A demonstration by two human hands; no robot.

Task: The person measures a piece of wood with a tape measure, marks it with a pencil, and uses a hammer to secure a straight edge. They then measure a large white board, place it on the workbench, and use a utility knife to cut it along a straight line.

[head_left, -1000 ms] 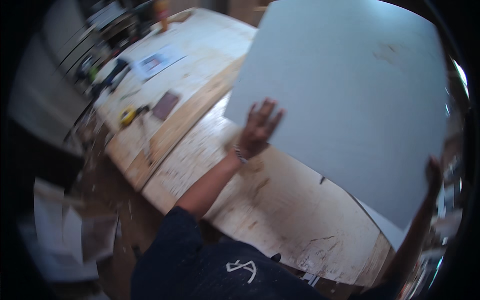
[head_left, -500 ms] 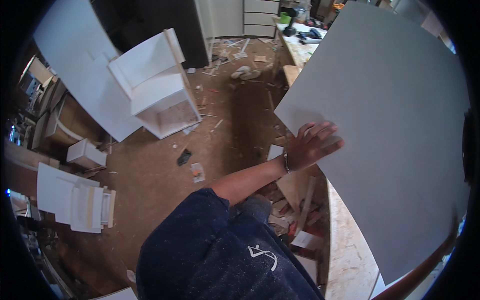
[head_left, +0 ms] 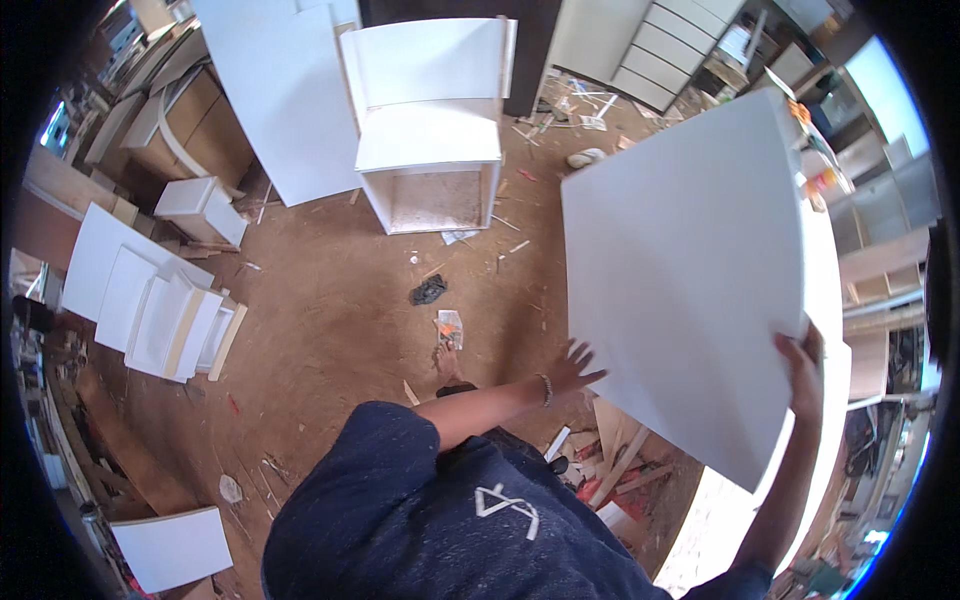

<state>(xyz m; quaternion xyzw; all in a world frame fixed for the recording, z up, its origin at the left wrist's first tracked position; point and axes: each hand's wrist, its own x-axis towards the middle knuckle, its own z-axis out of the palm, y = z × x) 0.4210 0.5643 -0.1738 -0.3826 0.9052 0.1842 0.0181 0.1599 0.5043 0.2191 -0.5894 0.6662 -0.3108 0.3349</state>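
A large pale grey-white panel (head_left: 690,270) slants over the workbench on the right. My right hand (head_left: 803,370) grips its right edge, with the thumb lying on the near face and the other fingers mostly hidden behind the edge. Beside the panel's lower left edge, my left hand (head_left: 575,370) is spread with nothing in it. Whether its fingertips touch the panel I cannot tell. Below the panel, part of the bright workbench top (head_left: 705,530) shows; most of it is covered.
A white cabinet carcass (head_left: 430,135) stands on the floor ahead, beside a tall leaning white board (head_left: 275,100). Stacked white pieces (head_left: 160,310) lie at left. Wood offcuts (head_left: 625,470) sit beneath the panel near my legs. Debris and a black scrap (head_left: 429,290) litter the brown floor (head_left: 330,330).
The panel has shifted and tilted over the bench. My left hand has gone from lying on its face to its lower left edge. My right hand has come into view on the right edge.
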